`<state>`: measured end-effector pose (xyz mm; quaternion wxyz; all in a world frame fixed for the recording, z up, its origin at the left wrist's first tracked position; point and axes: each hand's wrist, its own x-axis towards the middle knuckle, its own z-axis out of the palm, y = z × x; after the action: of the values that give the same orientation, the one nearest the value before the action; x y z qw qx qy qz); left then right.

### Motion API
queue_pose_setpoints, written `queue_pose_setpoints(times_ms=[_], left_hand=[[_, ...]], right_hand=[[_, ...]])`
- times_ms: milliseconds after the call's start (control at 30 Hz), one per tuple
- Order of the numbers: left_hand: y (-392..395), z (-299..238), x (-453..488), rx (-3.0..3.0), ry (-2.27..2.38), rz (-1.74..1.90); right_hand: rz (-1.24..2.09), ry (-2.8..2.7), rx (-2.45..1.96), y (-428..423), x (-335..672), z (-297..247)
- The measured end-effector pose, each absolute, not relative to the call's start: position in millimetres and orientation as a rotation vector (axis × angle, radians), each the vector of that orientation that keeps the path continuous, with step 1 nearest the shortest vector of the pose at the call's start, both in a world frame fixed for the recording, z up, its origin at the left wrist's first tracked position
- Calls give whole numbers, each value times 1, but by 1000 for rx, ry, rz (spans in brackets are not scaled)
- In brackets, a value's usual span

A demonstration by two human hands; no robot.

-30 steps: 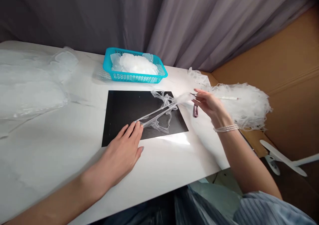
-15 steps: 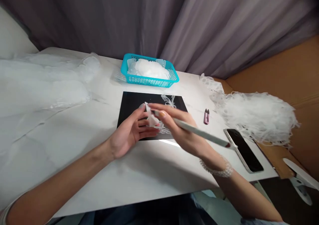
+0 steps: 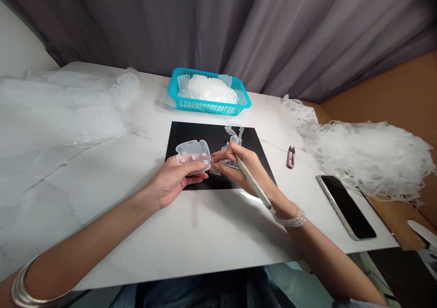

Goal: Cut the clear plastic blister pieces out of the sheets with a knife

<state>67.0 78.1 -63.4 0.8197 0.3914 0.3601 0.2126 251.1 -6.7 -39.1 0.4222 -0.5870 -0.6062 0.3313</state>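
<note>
My left hand [image 3: 172,178] is closed on a thin, translucent, rubbery-looking piece [image 3: 193,148] with rounded edges and small holes, held over the black mat [image 3: 182,131]. Close to it, my right hand [image 3: 251,167] has thumb and fingertips pinched at the piece's right edge; whatever lies between those tips is too small to make out. A slim white pen-shaped tool [image 3: 253,180] rests in the right hand, its back end toward the wrist and its tip hidden by the fingers. Clear scrap strips [image 3: 235,133] lie on the mat, partly behind my right hand.
A blue basket [image 3: 211,107] at the back holds similar pale pieces. Translucent sheets [image 3: 68,110] are heaped at left. Pink thread snips [image 3: 291,158], a phone [image 3: 346,208] and a large pile of clear scraps [image 3: 368,155] occupy the right side, beside a cardboard wall [image 3: 385,85].
The piece has turned from edge-on to face-up in my left hand. My right hand has swung the tool steeper and now pinches at the piece's edge. The view has shifted slightly.
</note>
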Motion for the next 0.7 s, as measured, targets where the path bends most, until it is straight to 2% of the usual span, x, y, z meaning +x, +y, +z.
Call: queue_pose_setpoints(times_ms=[167, 300, 367, 467, 700], left_hand=[[79, -66, 67, 920, 754, 441], [67, -59, 69, 1178, 819, 625], [60, -50, 71, 1218, 710, 675], [56, -39, 70, 1075, 508, 632], [64, -42, 67, 786, 491, 558]], right_hand=[[746, -1580, -1494, -3, 243, -35], [588, -1650, -1604, 0, 240, -43], [460, -1664, -1679, 2, 244, -48], [286, -1579, -1747, 5, 259, -52], [-10, -1436, -1833, 4, 295, -44]])
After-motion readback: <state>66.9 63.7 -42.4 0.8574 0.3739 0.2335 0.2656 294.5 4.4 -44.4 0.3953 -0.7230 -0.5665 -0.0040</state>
